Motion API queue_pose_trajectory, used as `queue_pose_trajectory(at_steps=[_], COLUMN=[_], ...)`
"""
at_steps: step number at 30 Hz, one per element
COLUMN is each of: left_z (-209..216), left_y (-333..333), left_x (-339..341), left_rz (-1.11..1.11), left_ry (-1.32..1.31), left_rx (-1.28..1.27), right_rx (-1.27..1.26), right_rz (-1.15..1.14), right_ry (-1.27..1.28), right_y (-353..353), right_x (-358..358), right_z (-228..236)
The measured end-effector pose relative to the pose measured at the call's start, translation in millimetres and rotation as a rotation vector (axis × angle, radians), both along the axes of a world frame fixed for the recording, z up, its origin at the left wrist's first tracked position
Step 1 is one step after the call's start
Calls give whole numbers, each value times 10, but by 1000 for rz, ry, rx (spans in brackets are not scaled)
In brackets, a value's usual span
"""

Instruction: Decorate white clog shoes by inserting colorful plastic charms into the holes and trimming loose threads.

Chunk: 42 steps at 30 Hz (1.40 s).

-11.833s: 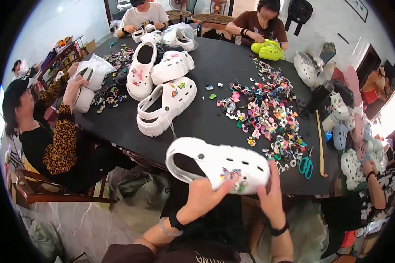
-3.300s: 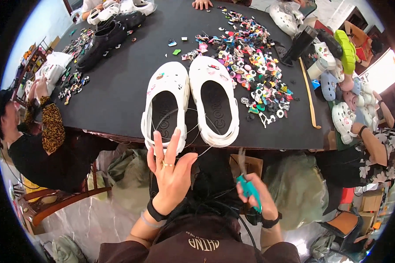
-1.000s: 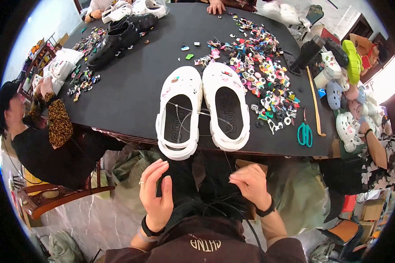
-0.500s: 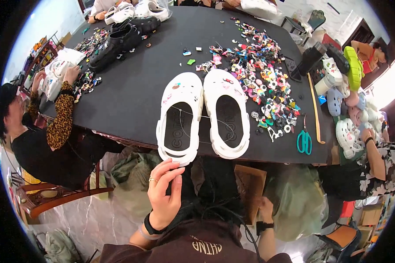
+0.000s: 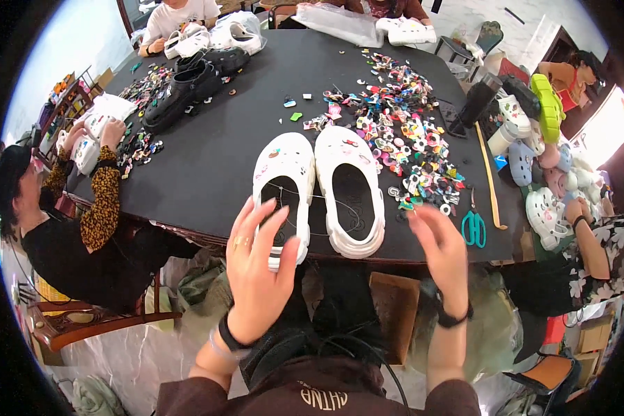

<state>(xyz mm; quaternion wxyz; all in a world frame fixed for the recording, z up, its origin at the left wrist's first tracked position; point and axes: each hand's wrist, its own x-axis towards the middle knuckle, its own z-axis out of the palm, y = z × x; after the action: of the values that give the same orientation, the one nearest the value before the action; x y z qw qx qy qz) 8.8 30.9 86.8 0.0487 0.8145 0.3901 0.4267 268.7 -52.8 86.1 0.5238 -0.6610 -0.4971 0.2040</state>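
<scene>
Two white clogs lie side by side at the table's near edge, toes pointing away. A thin clear cord loops between their openings. Small colourful charms sit on the toe tops of the left clog (image 5: 284,156) and the right clog (image 5: 348,143). My left hand (image 5: 260,274), fingers apart, is at the left clog's heel and hides part of it; whether it touches I cannot tell. To the right of the right clog, my right hand (image 5: 444,256) hovers with nothing in it, fingers stretched and slightly blurred, just below the pile of shoe charms (image 5: 409,128).
Teal-handled scissors (image 5: 473,229) and a long yellowish stick (image 5: 491,180) lie at the right. A dark bottle (image 5: 480,97) stands behind them. Black clogs (image 5: 184,93) are at the far left. Co-workers handle shoes around the table; an open cardboard box (image 5: 394,312) is below the edge.
My right hand has risen from below the table edge to beside the right clog. My left hand has moved up over the left clog's heel, its fingers spreading. The view has tilted slightly.
</scene>
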Motion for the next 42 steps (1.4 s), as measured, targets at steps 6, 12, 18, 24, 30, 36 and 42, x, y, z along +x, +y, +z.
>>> queue_pose_trajectory(at_steps=[6,12,18,24,30,36,42], left_z=[-165,-284,-175,169,136,-385,-519], left_y=[325,218,213,42,160,241,-71], left_x=[271,121,-308,-399,-73,9,-219], left_rz=[93,-72,-150,43,23,-114,-376], left_ry=[153,348,531,257,-284,78,-85], left_rx=[-263,-147,-89,9,-211,-366,-714], right_rx=[-449,-128,-130,-22,9,-2,9], right_rz=[81,77,97,46,21,76,177], right_ry=[-429,242,327,86,52,103,486], right_y=[1040,960,244,52,41,-165,-305], right_x=[-22,-118,-607,-931,-937,-996,-1139], right_z=[-241,-606,-793,-1035,-1104,-1154,-1220])
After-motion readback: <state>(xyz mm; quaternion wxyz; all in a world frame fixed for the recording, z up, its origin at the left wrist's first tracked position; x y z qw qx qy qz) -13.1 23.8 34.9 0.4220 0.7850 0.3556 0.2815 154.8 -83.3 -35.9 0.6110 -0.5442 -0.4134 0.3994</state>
